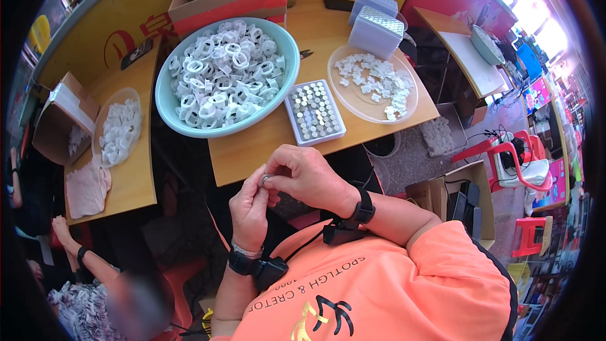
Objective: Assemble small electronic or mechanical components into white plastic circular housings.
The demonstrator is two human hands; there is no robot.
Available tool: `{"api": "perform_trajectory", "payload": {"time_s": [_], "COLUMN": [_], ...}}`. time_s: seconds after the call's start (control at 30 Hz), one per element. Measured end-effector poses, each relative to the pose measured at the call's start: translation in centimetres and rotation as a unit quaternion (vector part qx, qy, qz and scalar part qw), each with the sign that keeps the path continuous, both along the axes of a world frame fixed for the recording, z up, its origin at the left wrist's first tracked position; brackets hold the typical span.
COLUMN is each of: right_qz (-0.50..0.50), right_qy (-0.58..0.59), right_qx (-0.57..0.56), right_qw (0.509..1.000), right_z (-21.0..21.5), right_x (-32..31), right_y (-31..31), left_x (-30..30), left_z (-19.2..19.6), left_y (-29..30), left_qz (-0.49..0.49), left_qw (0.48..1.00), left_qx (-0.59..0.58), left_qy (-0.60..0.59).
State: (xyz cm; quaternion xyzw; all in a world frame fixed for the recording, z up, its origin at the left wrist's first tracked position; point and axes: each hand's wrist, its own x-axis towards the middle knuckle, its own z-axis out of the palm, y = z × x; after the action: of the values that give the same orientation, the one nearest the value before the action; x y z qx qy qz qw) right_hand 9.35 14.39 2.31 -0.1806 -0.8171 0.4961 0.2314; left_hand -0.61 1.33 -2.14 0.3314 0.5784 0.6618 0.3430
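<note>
In front of my chest, at the table's near edge, my left hand (250,209) and my right hand (305,174) meet with fingertips pinched together. Between them is a small silvery piece (266,179), mostly covered by the fingers, so its exact kind is hidden. Just beyond my hands stands a white tray (304,139) with rows of small round silver discs (314,102). Left of it, a large pale-blue basin (165,108) is heaped with white plastic ring-shaped parts (227,72). On the right, a shallow round tray (363,108) holds small white pieces (396,91).
Two stacked-looking white containers (377,33) stand behind the round tray. An open cardboard box (230,3) sits behind the basin. At left, another table (140,180) carries more white parts and a pink cloth (87,191); a co-worker (95,297) sits beside it.
</note>
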Motion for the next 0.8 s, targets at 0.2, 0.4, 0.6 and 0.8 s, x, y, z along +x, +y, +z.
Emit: {"api": "perform_trajectory", "payload": {"time_s": [0.2,0.4,0.6,0.8], "right_qz": [0.009,0.013,0.029,0.028], "right_qy": [0.012,0.025,0.015,0.014], "right_qx": [-0.025,-0.105,-0.141,-0.130], "right_qw": [1.000,0.994,0.990,0.991], "right_z": [-0.06,-0.06,0.22,0.20], "right_x": [0.13,0.24,-0.04,-0.23], "right_y": [-0.15,-0.27,-0.24,-0.45], "left_x": [0.11,0.03,0.05,-0.05], "left_z": [0.49,0.35,0.17,0.29], "left_y": [-0.02,0.02,-0.08,-0.16], "left_qz": [0.017,0.012,0.032,0.050], "left_qw": [0.999,1.000,0.999,0.998], "left_qx": [-0.015,0.008,0.005,0.004], "left_qy": [0.039,0.012,0.018,0.032]}}
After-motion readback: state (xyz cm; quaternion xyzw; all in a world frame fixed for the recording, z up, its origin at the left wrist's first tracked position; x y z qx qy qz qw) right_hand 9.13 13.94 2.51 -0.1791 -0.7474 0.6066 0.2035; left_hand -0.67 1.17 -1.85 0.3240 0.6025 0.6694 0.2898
